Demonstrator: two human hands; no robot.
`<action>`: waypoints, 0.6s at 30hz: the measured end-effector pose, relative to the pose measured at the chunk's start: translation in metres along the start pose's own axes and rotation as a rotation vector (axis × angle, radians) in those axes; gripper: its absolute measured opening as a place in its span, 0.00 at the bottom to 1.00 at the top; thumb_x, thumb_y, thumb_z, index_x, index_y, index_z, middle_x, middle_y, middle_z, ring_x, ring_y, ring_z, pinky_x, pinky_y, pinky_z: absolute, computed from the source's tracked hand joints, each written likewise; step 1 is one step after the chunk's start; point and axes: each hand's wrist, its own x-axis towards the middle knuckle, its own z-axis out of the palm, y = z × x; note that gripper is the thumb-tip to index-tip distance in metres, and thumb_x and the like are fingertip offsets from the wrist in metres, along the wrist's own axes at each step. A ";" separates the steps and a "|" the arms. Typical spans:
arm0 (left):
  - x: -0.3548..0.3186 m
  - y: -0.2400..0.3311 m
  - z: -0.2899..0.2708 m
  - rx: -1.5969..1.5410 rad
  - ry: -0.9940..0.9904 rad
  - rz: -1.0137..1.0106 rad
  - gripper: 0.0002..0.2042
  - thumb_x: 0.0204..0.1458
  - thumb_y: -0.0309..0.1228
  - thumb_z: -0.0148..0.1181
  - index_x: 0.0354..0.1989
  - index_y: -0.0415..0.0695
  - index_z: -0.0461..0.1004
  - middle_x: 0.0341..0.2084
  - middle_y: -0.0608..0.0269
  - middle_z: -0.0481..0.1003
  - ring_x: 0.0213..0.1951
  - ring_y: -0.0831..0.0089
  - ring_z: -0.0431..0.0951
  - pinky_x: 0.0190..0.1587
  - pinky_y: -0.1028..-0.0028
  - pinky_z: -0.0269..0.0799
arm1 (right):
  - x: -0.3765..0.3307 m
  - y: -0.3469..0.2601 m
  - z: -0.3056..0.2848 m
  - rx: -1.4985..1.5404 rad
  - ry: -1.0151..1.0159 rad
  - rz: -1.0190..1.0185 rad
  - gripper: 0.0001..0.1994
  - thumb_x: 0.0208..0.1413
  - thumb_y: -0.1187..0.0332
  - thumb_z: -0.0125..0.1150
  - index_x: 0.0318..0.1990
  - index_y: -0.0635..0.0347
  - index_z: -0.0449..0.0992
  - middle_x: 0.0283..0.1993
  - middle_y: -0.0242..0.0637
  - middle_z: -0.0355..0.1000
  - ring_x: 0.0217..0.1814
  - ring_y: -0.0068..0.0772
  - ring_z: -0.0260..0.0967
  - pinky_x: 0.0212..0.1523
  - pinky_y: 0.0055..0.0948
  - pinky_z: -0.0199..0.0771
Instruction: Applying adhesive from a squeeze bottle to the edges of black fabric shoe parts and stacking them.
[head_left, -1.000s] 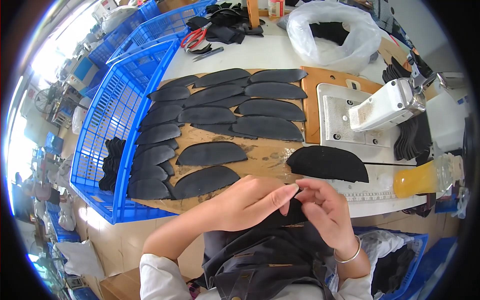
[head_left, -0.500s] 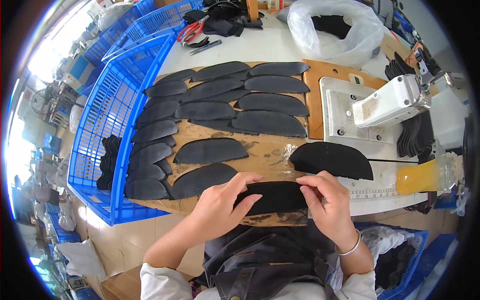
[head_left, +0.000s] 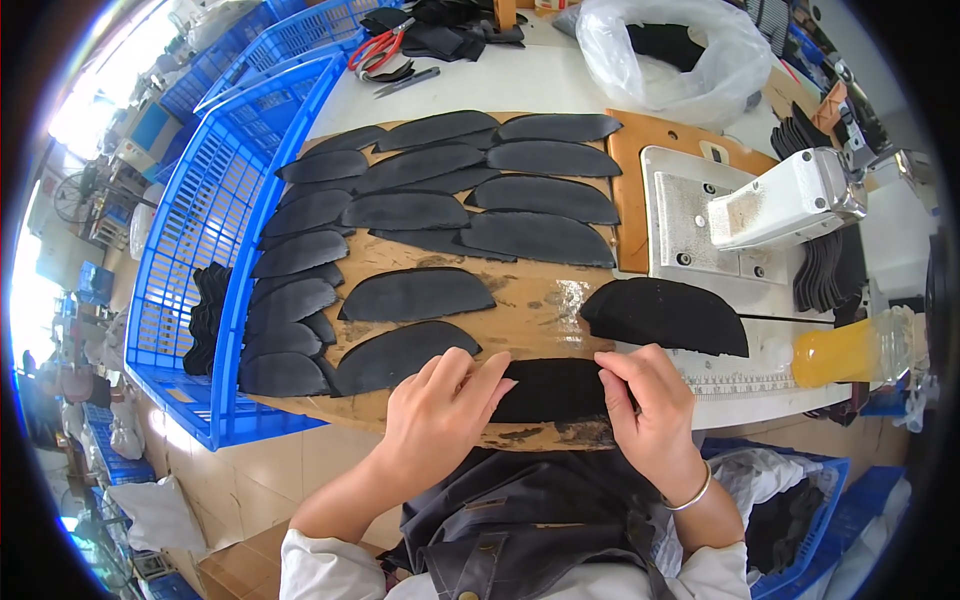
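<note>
Black and matte, one piece [head_left: 555, 392] is held between both hands at the near edge of a brown board [head_left: 530, 328]; whether it rests on the board cannot be told. The left hand [head_left: 437, 405] pinches its left end between thumb and forefinger, and the right hand [head_left: 650, 405] grips the right end in the same way, with a bracelet [head_left: 697, 490] round the wrist. Just beyond the right hand lies a second black piece [head_left: 665, 318], its curved side facing away from the person. To the right of that hand runs a ruler [head_left: 735, 385], printed with fine marks and figures too small to read. By the ruler's far end is a bottle [head_left: 838, 352] of yellow liquid.

Dark grey pieces [head_left: 415, 293] cover much of the board in overlapping rows, two of them lying nearest the left hand. Beyond the second black piece, a white machine [head_left: 780, 208] stands beside an orange panel [head_left: 632, 200]. A blue basket [head_left: 232, 340] sits at the board's left. Farther back, the white tabletop [head_left: 510, 85] carries red-handled scissors [head_left: 378, 48] and a clear bag [head_left: 660, 95] with black material inside.
</note>
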 end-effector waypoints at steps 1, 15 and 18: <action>-0.002 0.000 0.000 0.000 0.000 0.000 0.13 0.43 0.30 0.66 0.39 0.44 0.74 0.23 0.68 0.62 0.24 0.75 0.68 0.23 0.75 0.66 | -0.001 0.000 0.001 -0.016 0.018 -0.024 0.11 0.47 0.82 0.61 0.39 0.63 0.74 0.28 0.38 0.65 0.24 0.36 0.66 0.23 0.29 0.66; -0.004 0.004 -0.008 -0.023 -0.136 0.113 0.28 0.38 0.40 0.68 0.48 0.37 0.71 0.44 0.59 0.70 0.41 0.64 0.71 0.43 0.70 0.68 | -0.007 0.002 0.004 -0.085 0.044 -0.035 0.12 0.46 0.79 0.63 0.40 0.63 0.74 0.31 0.39 0.65 0.28 0.37 0.66 0.27 0.31 0.67; -0.005 0.003 -0.006 -0.022 -0.126 0.132 0.29 0.37 0.40 0.68 0.48 0.37 0.70 0.45 0.58 0.70 0.41 0.63 0.71 0.44 0.69 0.68 | -0.011 0.006 -0.003 -0.137 0.034 -0.035 0.13 0.45 0.76 0.65 0.41 0.64 0.74 0.34 0.40 0.65 0.32 0.39 0.66 0.29 0.32 0.67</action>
